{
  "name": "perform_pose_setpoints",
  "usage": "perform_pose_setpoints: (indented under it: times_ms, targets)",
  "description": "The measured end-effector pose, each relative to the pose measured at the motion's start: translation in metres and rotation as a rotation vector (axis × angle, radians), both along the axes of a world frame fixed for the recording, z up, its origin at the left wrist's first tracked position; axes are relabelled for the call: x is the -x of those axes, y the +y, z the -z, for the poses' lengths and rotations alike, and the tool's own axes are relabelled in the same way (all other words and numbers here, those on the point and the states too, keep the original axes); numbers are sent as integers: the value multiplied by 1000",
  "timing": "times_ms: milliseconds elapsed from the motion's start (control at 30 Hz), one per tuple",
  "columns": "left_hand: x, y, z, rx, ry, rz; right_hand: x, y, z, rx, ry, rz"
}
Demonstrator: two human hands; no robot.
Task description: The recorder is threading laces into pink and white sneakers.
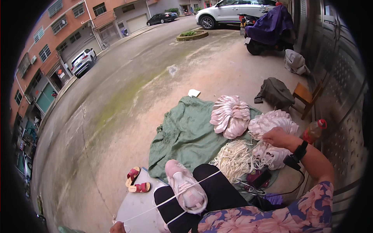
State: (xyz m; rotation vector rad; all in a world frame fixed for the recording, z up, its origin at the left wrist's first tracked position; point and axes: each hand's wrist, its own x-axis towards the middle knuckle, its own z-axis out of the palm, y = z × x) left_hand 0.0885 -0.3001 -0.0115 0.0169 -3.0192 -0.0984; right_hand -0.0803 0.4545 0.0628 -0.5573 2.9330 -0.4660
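Pale pink cloth with whitish panels: supporting a shoe (186,190) on dark trousers (221,190), below and left of the fingers of the right hand (276,138), above and right of those of the left hand (117,228), touching neither. Holding a white lace (210,176) in a straight line over the shoe, slanting up from the left fingers toward the right. Curling the right fingers together, seemingly clamping on the lace; not being able to tell the left fingers' closure, with only part of that hand showing. Having a heap of cream laces (233,159) just below and left of the right fingers, and a fanned bundle of pink-and-white pieces (231,116) above and left of them.

Judging from looks, expecting little weight, a soft and bending body, denting under a hard squeeze rather than breaking. Expecting some sliding on the smooth cloth under a sideways tug. Expecting limpness in the lace, slipping through loosely set fingertips. For taking hold, favouring the shoe's two long sides, low down, setting thumb and fingers opposite, leaving the top face free.
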Motion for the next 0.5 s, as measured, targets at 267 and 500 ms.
perform_pose_setpoints:
  times_ms: [267,500]
  targets:
    - [-40,-143,19,-210,99,-406,29,58,7,-109,515,235]
    - [45,28,5,-1029,-387,-556,1,-56,95,746,-425,573]
